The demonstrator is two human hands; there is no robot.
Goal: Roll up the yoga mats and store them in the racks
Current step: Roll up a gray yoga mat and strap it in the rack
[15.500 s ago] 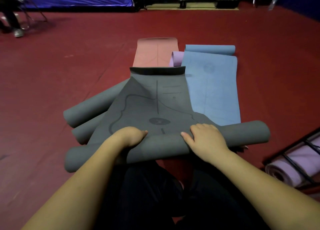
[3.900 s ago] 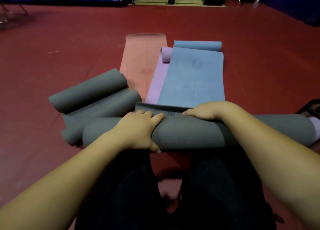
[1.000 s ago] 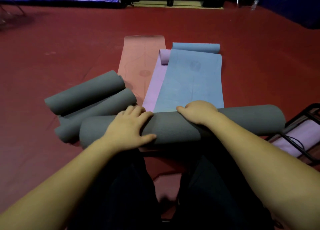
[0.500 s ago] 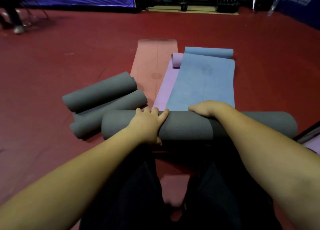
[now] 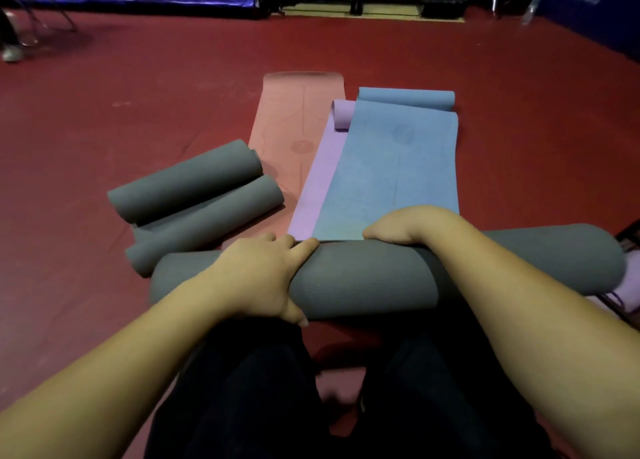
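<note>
A fully rolled grey yoga mat (image 5: pixel 363 275) lies crosswise in front of my knees. My left hand (image 5: pixel 263 278) wraps over its left half, thumb under the near side and fingers over the top. My right hand (image 5: pixel 405 226) curls over its far side near the middle. Beyond it a blue mat (image 5: pixel 394 167) lies flat on a purple mat (image 5: pixel 318 174), both curled at their far ends, with a salmon mat (image 5: pixel 294 122) flat to their left. Two more grey rolls (image 5: pixel 194 195) lie at the left. The rack (image 5: pixel 630 230) shows only as a dark bar at the right edge.
Red floor (image 5: pixel 104 129) spreads on all sides. A purple rolled mat (image 5: pixel 627 289) sits in the rack at the right edge. Blue banners and dark equipment line the far wall. A person's shoe (image 5: pixel 12 53) shows at the far left.
The grey mat has gone from half unrolled to fully rolled under both hands. Over the last second the roll has shifted slightly toward the right, and my left hand now grips round it.
</note>
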